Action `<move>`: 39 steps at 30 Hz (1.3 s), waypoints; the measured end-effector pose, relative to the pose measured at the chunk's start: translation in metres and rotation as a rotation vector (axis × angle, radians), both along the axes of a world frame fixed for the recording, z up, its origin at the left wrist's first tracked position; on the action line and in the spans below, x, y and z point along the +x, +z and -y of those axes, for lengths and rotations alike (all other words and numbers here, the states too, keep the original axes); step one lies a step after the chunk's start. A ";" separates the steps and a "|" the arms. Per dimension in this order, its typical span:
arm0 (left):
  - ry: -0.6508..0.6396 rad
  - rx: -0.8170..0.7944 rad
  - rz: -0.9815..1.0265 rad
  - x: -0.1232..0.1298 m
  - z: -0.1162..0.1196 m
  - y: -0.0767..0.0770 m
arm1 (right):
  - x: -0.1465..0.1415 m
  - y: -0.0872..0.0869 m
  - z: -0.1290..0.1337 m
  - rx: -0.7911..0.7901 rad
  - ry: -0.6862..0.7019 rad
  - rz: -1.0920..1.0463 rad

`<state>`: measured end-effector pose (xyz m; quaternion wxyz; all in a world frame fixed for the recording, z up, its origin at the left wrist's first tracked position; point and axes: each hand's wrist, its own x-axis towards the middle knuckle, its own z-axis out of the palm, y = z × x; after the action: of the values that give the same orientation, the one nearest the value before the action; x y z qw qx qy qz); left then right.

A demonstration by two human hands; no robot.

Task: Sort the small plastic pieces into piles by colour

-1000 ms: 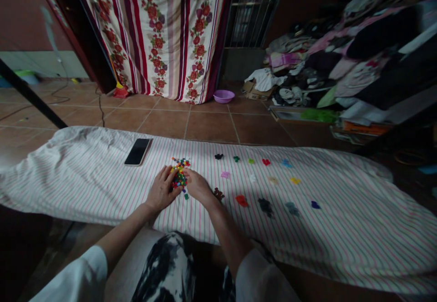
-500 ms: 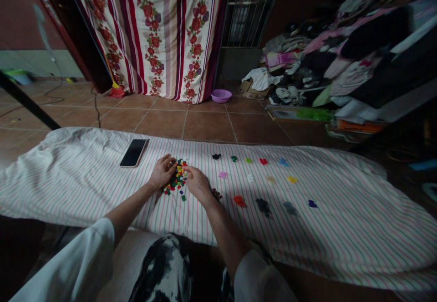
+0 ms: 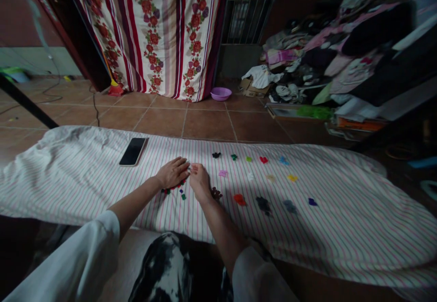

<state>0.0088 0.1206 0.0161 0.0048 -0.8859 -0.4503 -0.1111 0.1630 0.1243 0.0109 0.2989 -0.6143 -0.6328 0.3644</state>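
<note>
While both bare hands work close together on a pale striped cloth (image 3: 92, 170), small pieces in many colors lie scattered and grouped across it. The left hand (image 3: 173, 173) is palm down, its fingers stretched out flat over a mixed pile of colored pieces (image 3: 166, 191), so that only the near edge shows, in dark green, red and blue. The right hand (image 3: 200, 179) is just beside it, its fingers bent to a narrow shape with the tips near those of the left; whether they pinch a piece cannot be told. Past the right hand, single-color groups sit apart from one another in three loose rows. The far row runs black group (image 3: 216, 155), dark green group (image 3: 233, 157), light green group (image 3: 249, 159), red group (image 3: 263, 160) and light blue group (image 3: 283, 160). The middle row has pink group (image 3: 223, 173), white group (image 3: 250, 175), tan group (image 3: 270, 178) and yellow group (image 3: 292, 178). Nearest the person are brown group (image 3: 215, 193), right by the right forearm, then orange group (image 3: 239, 199), charcoal group (image 3: 263, 205), gray group (image 3: 290, 206) and deep blue group (image 3: 312, 202). A phone (image 3: 133, 151) (its screen dark) lies on the cloth beyond the left hand. Farther off, a purple basin (image 3: 221, 93) stands on the tiled floor (image 3: 208, 124) by a flowered curtain (image 3: 167, 33), with heaped clothes (image 3: 341, 51) at the right.
</note>
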 end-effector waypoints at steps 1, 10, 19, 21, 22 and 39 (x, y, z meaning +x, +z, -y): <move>0.006 0.001 0.015 0.001 0.007 0.003 | -0.001 -0.001 0.001 0.006 -0.011 -0.015; 0.093 0.053 -0.023 -0.004 0.066 0.011 | -0.003 0.000 0.006 -0.016 -0.057 -0.099; 0.304 0.134 -0.045 -0.015 0.120 -0.010 | -0.004 -0.005 0.007 -0.011 -0.017 -0.123; 0.337 0.151 -0.030 -0.014 0.123 -0.016 | -0.005 -0.006 0.006 -0.002 -0.013 -0.121; 0.349 0.159 -0.018 -0.014 0.122 -0.019 | -0.005 -0.007 0.006 0.002 -0.014 -0.111; 0.350 0.151 0.097 0.001 0.061 -0.018 | -0.004 -0.009 0.000 -0.013 -0.006 -0.146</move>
<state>0.0100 0.0601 -0.0018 0.0689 -0.7848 -0.5877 -0.1845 0.1591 0.1238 0.0016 0.3413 -0.5901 -0.6050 0.4115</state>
